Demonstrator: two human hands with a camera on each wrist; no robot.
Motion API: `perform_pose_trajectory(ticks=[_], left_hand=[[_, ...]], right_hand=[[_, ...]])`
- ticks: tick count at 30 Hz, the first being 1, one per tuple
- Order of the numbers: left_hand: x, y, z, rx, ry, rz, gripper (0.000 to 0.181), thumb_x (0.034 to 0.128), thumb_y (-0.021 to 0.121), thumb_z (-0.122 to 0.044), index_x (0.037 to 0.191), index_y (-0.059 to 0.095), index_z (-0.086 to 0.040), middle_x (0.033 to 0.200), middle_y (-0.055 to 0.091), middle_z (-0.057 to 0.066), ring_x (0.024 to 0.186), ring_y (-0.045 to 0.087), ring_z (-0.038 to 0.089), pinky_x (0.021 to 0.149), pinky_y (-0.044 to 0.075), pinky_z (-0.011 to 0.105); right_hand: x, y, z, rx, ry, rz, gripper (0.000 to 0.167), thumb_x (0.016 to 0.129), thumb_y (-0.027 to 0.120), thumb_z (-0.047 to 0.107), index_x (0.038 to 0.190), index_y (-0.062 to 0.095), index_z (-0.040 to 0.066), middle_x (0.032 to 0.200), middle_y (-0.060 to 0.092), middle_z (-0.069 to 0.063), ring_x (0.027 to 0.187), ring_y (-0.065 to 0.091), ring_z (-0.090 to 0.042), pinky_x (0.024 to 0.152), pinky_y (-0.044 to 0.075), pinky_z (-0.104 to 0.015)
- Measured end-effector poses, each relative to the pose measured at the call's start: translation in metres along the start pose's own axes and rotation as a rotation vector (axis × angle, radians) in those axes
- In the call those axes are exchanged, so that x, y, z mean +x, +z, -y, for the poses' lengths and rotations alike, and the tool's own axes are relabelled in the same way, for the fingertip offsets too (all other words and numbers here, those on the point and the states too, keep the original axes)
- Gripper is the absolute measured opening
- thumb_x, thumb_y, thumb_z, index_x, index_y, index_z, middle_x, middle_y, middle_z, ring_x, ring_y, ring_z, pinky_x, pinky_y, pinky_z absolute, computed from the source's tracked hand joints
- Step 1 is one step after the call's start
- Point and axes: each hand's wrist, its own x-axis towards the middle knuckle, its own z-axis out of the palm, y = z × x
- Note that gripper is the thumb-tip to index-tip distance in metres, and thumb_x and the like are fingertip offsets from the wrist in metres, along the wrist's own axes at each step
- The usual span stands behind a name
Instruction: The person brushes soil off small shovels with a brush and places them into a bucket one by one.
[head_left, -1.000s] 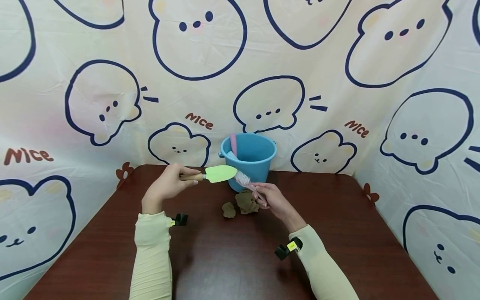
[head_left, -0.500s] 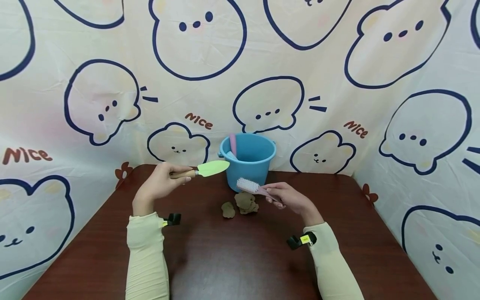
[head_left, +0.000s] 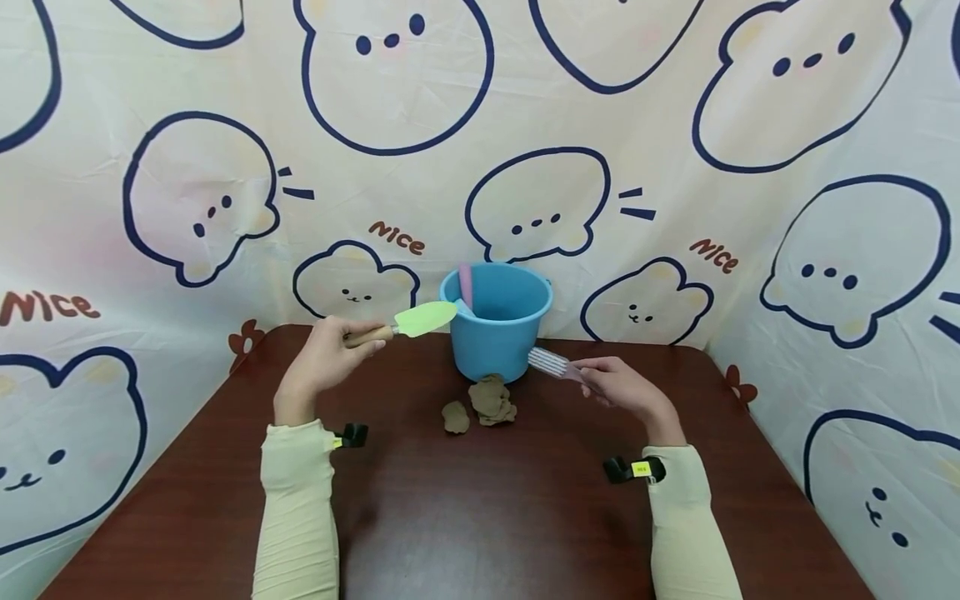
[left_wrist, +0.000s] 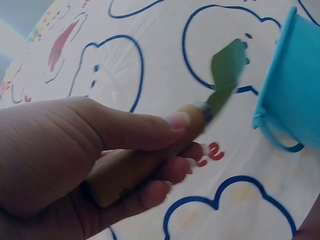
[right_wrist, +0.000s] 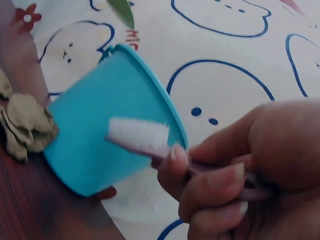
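Note:
My left hand (head_left: 326,358) grips the wooden handle of a small trowel (head_left: 423,318) with a light green blade, raised left of the blue bucket (head_left: 491,346). In the left wrist view the thumb lies along the handle (left_wrist: 135,175) and the fingers curl under it. My right hand (head_left: 622,387) holds a scrub brush (head_left: 551,363) with white bristles and a pale pink handle, just right of the bucket. The right wrist view shows the bristles (right_wrist: 137,132) pointing up, apart from the bucket. Inside the bucket a pink rod-like thing (head_left: 466,286) and a light blue piece lean at the left.
Two lumps of brownish clay, a larger one (head_left: 492,402) and a smaller one (head_left: 455,417), lie on the dark wooden table (head_left: 465,517) in front of the bucket. A cartoon-printed cloth (head_left: 435,192) hangs behind and at both sides.
My right hand has drawn the brush away from the trowel blade, to the right. The trowel in my left hand has shifted left and up. Bucket and clay stay in place.

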Motion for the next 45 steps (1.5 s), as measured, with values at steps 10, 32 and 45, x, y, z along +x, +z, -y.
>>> perform_pose_trajectory(ticks=[10, 32, 45], left_hand=[[0.019, 0.028, -0.013, -0.040, 0.054, -0.094, 0.036, 0.0968, 0.069, -0.010, 0.132, 0.068, -0.003, 0.125, 0.070, 0.018, 0.099, 0.070, 0.028, 0.081, 0.059, 0.040], [0.063, 0.065, -0.020, -0.002, 0.068, -0.206, 0.035, 0.0965, 0.070, -0.009, 0.130, 0.068, 0.000, 0.122, 0.068, 0.024, 0.104, 0.066, 0.037, 0.088, 0.057, 0.050], [0.086, 0.085, -0.037, -0.010, 0.033, -0.278, 0.031, 0.0971, 0.070, -0.011, 0.126, 0.070, 0.002, 0.119, 0.071, 0.022, 0.107, 0.068, 0.036, 0.089, 0.057, 0.048]], right_hand=[[-0.004, -0.015, -0.013, -0.217, 0.111, -0.171, 0.045, 0.110, 0.036, 0.016, 0.150, 0.045, -0.002, 0.081, 0.056, -0.006, 0.056, 0.037, -0.015, 0.050, 0.032, -0.026], [0.007, -0.016, -0.041, -0.289, 0.208, -0.382, 0.048, 0.109, 0.034, 0.015, 0.156, 0.038, 0.005, 0.130, 0.059, -0.026, 0.073, 0.050, -0.023, 0.062, 0.041, -0.032], [0.025, 0.001, -0.060, -0.318, 0.249, -0.374, 0.050, 0.108, 0.043, 0.011, 0.157, 0.035, 0.002, 0.148, 0.047, -0.031, 0.084, 0.054, -0.027, 0.063, 0.042, -0.031]])
